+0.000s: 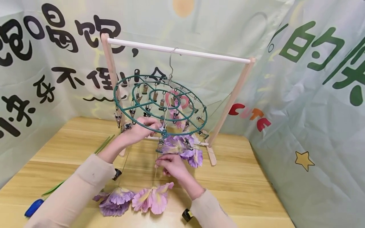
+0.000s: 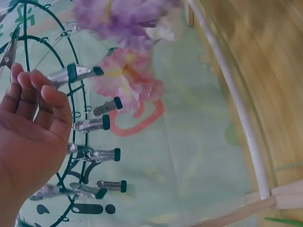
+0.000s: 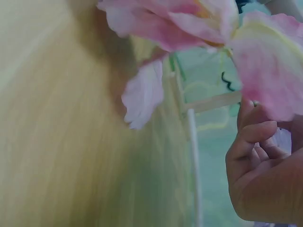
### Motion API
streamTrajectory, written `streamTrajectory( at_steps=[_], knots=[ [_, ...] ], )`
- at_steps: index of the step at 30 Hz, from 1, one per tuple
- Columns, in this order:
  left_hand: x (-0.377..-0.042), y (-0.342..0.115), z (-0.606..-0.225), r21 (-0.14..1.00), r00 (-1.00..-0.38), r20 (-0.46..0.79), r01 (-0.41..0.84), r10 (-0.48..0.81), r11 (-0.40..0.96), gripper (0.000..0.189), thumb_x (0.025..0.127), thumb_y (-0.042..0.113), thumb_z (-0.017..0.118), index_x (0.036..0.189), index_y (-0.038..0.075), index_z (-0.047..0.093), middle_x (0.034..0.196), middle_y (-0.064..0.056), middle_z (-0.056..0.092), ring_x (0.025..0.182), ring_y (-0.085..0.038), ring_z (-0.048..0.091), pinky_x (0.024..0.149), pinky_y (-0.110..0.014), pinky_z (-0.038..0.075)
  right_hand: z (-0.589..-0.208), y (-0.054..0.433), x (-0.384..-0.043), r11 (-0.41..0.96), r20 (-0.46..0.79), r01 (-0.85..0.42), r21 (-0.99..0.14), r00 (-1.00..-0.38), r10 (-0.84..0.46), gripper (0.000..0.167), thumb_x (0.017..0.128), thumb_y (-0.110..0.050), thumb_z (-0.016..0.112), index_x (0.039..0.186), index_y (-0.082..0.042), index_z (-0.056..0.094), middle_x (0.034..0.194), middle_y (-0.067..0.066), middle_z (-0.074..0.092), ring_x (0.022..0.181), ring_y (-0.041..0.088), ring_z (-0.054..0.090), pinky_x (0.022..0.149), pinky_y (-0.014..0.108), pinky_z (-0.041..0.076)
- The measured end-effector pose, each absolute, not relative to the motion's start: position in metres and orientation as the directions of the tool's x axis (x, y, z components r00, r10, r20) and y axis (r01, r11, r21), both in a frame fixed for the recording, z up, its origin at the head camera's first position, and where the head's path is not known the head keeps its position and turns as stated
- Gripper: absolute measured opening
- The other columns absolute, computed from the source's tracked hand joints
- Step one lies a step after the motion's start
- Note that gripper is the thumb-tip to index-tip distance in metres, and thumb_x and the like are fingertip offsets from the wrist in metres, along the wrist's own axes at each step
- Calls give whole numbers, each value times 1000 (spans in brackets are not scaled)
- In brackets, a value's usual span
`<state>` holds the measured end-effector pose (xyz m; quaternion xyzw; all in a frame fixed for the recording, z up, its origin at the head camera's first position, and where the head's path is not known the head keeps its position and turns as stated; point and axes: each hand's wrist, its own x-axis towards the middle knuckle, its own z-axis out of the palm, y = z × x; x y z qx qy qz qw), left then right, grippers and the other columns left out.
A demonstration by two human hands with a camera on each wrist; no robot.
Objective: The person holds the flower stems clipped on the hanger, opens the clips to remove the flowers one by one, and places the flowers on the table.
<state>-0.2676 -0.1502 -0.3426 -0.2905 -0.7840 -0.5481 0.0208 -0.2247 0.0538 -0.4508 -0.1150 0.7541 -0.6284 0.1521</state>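
A green round hanger (image 1: 125, 109) with rings of metal clips hangs by its hook from a white bar. At its near rim my left hand (image 1: 145, 125) pinches the upper end of a clip (image 2: 75, 73), whose green-tipped end points down. Just below, the fingers of my right hand (image 1: 173, 165) pinch the thin stem of a pink flower (image 1: 151, 199), which hangs head down. In the right wrist view this flower (image 3: 189, 23) partly covers the fingertips. Whether the stem sits inside the clip cannot be seen.
A purple flower (image 1: 115, 201) hangs to the left, and more purple flowers (image 1: 182, 147) hang behind the right hand. A wooden stand (image 1: 232, 98) carries the white bar (image 1: 199, 54). On the wooden table (image 1: 242, 190) lies a blue flower (image 1: 34, 208) with green stems nearby.
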Motion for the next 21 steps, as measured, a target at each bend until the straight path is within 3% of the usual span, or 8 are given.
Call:
streamTrajectory(
  at_steps=[3,7,15,21],
  knots=[
    [-269,-154,-339,840,-840,331,470,431,271,20,104,14,55,93,3,67,68,-10,56,57,-12,39,52,-23,30,-456,50,-234,232,-120,38,-972,-927,-354,26,94,-14,73,111,6,74,92,17,77,51,7,53,47,18,40],
    [-269,-157,-336,812,-841,331,485,429,324,19,105,15,57,100,4,71,70,-5,61,59,-14,42,52,-25,32,-464,45,-245,246,-173,88,-965,-921,-348,25,94,-15,74,113,2,75,90,12,78,53,7,53,48,18,40],
    [-267,-157,-332,812,-851,292,461,436,356,19,106,18,58,104,5,72,73,0,64,62,-17,43,56,-27,32,-486,39,-260,216,-164,99,-971,-937,-308,18,92,-6,73,105,7,73,83,7,76,55,7,53,53,18,45],
    [-267,-158,-333,804,-834,311,486,456,342,18,106,17,58,100,6,70,76,-2,65,70,-19,51,60,-27,34,-489,40,-265,215,-133,61,-975,-931,-340,12,96,-4,67,97,7,69,80,9,73,59,9,54,56,19,47]
  ],
)
